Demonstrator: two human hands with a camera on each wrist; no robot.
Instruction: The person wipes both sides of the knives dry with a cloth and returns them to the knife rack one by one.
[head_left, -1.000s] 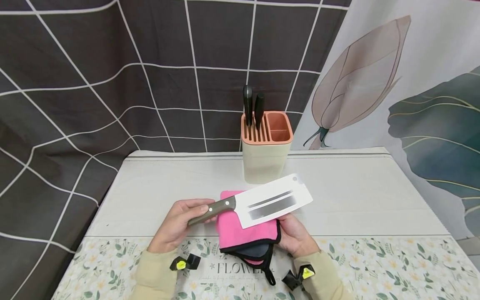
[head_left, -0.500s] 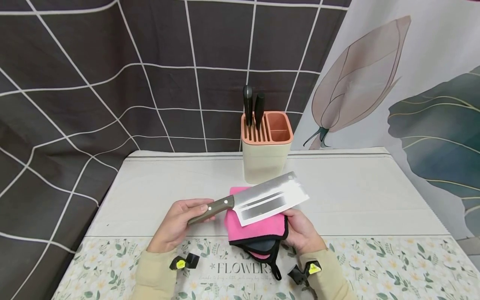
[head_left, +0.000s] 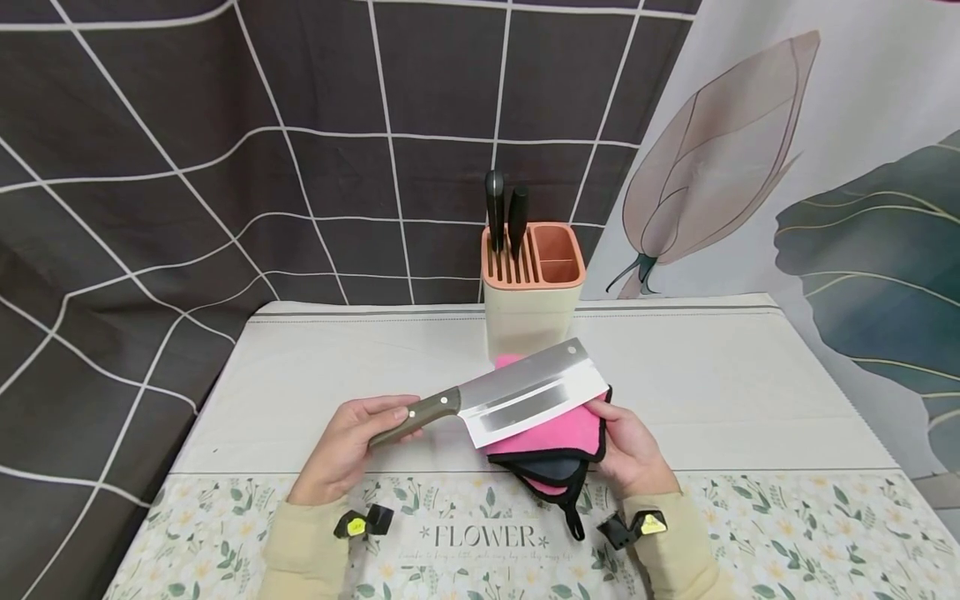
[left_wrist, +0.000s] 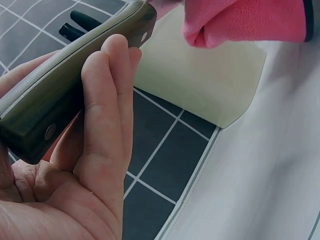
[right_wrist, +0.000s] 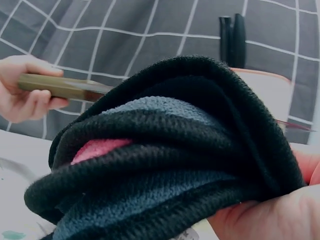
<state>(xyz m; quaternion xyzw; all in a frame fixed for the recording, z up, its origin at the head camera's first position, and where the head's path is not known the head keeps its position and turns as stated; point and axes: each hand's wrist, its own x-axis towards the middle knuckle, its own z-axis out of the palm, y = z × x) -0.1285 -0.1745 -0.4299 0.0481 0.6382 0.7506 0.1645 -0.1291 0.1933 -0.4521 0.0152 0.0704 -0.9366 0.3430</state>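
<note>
My left hand point(head_left: 341, 446) grips the olive-brown handle of a cleaver point(head_left: 528, 392), thumb on top, as the left wrist view also shows. Its broad steel blade points up and to the right, flat face toward the head camera. Under the blade lies a folded pink cloth point(head_left: 551, 435) with black edging, a dark grey-blue underside and a black hanging loop. My right hand point(head_left: 633, 450) holds this cloth at its right edge, thumb by the blade's lower edge. Folded layers of cloth point(right_wrist: 165, 120) fill the right wrist view and hide most of the blade there.
Behind the blade stands a cream knife block point(head_left: 528, 321) with an orange slotted top and two black-handled knives point(head_left: 506, 212) in it. A white cloth with a floral front band point(head_left: 787, 525) covers the table. Dark checked fabric point(head_left: 315, 167) hangs behind.
My right hand and the cloth have slid to the right and slightly up along the blade, toward its far end. The cleaver has shifted only a little left; my left hand keeps its hold.
</note>
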